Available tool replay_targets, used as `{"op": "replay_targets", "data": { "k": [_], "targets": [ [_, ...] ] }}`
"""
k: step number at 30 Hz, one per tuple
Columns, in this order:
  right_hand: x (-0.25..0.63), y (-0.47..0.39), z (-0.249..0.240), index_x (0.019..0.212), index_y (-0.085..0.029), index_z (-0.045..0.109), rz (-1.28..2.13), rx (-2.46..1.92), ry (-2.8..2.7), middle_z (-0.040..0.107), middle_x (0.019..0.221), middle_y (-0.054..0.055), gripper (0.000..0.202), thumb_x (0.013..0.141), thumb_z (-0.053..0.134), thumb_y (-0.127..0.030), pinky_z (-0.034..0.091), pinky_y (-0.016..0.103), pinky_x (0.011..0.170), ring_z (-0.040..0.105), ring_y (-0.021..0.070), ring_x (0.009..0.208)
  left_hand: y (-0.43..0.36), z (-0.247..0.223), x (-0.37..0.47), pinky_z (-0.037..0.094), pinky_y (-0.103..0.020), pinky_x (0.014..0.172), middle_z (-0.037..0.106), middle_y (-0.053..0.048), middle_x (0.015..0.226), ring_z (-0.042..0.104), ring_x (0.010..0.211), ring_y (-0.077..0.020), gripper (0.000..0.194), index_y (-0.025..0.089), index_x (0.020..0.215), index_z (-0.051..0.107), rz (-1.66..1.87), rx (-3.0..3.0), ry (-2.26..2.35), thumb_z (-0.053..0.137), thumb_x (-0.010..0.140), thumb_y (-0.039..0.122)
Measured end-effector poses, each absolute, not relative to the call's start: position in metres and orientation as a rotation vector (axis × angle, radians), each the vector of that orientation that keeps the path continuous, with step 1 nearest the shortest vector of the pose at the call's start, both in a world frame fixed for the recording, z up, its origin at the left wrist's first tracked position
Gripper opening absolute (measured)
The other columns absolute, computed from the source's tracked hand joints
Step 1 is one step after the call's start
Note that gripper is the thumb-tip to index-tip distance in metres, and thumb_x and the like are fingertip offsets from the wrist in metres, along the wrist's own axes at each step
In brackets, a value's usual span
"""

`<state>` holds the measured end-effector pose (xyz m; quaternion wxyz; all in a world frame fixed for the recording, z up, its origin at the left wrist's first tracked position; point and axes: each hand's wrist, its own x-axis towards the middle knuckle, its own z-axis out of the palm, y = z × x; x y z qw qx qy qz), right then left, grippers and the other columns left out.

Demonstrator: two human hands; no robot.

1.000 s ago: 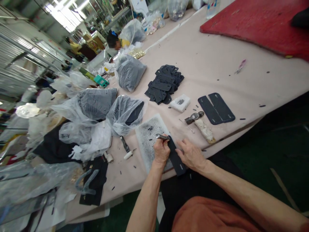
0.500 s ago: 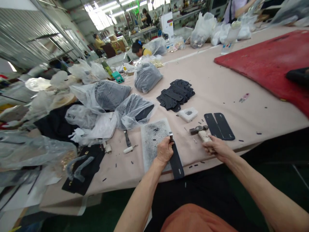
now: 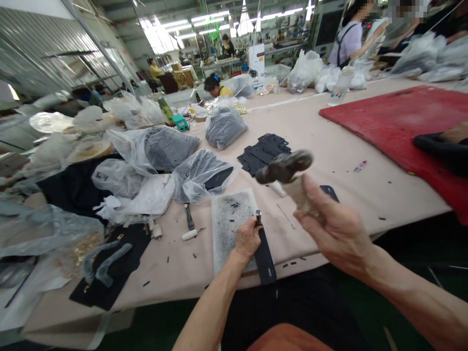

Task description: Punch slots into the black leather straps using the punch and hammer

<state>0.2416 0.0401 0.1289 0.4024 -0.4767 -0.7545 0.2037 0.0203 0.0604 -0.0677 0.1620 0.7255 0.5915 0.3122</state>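
The clearest risk lay with the left hand [image 3: 247, 239], whose fingers were wrapped around a short metal punch [image 3: 258, 217] on the black strip [image 3: 265, 258]; so little metal showed above them that a hammer [image 3: 287, 169] brought down off-centre could have caught a knuckle. A glancing hit could also have tipped the punch and marked the strip crookedly, since its foot was hidden and its seating could not be told. The strip lay lengthwise along the right side of the speckled board [image 3: 226, 229], by the near edge of the table [image 3: 303, 124], its lower end reaching that edge; with no hand holding that end, a jolt could have turned it. A loose grip on the hammer's wrapped handle could have let the head twist, and its blurred outline made its exact angle hard to judge. The left forearm slanted up and inward from the near edge, hand low over the board, punch roughly upright. The right hand [image 3: 334, 219] was raised above the table, to the right of the punch, fingers clenched round the handle, thumb toward the head, and the head held well clear of the punch, while the forearm came in from the right over the near edge
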Motion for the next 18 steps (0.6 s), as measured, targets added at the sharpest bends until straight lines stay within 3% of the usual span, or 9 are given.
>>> {"op": "replay_targets", "data": {
  "k": [4, 9, 11, 15, 18],
  "targets": [
    [0.244, 0.044, 0.138, 0.145, -0.026, 0.045, 0.51, -1.216, -2.384, 0.071, 0.094, 0.005, 0.056, 0.089, 0.048, -0.024, 0.055, 0.03, 0.074, 0.067, 0.0186, 0.077, 0.06, -0.069, 0.02, 0.05, -0.029, 0.071, 0.069, -0.004, 0.082, 0.066, 0.078, -0.0202, 0.016, 0.021, 0.092, 0.061, 0.898, 2.087, 1.68, 0.052, 0.083, 0.011],
    [0.241, 0.039, 0.169, 0.15, -0.027, 0.035, 0.25, -1.157, -1.985, 0.068, 0.114, 0.006, 0.061, 0.091, 0.052, -0.028, 0.055, 0.031, 0.079, 0.068, 0.021, 0.089, 0.06, -0.068, 0.02, 0.05, -0.029, 0.071, 0.068, -0.004, 0.079, 0.067, 0.078, -0.0207, 0.014, 0.022, 0.089, 0.061, 0.916, 2.057, 1.671, 0.054, 0.083, 0.011],
    [0.238, 0.035, 0.161, 0.152, -0.026, 0.029, 0.206, -1.106, -1.931, 0.069, 0.111, 0.006, 0.065, 0.091, 0.052, -0.024, 0.055, 0.028, 0.076, 0.068, 0.019, 0.085, 0.06, -0.067, 0.021, 0.05, -0.029, 0.071, 0.068, -0.004, 0.08, 0.066, 0.078, -0.0204, 0.013, 0.021, 0.089, 0.061, 0.921, 2.058, 1.664, 0.054, 0.083, 0.011],
    [0.242, 0.035, 0.14, 0.145, -0.027, 0.044, 0.461, -1.162, -2.36, 0.071, 0.088, 0.003, 0.055, 0.091, 0.045, -0.022, 0.055, 0.028, 0.064, 0.066, 0.0171, 0.066, 0.06, -0.066, 0.021, 0.05, -0.029, 0.071, 0.069, -0.005, 0.081, 0.066, 0.078, -0.0201, 0.014, 0.021, 0.088, 0.061, 0.925, 2.074, 1.658, 0.053, 0.083, 0.01],
    [0.252, 0.039, 0.16, 0.143, -0.029, 0.047, 0.592, -1.258, -2.232, 0.071, 0.104, 0.004, 0.053, 0.09, 0.052, -0.03, 0.056, 0.033, 0.076, 0.068, 0.0221, 0.086, 0.059, -0.067, 0.021, 0.05, -0.028, 0.07, 0.068, -0.004, 0.079, 0.066, 0.076, -0.0197, 0.012, 0.021, 0.086, 0.061, 0.919, 2.07, 1.671, 0.054, 0.082, 0.011]
  ]
}}
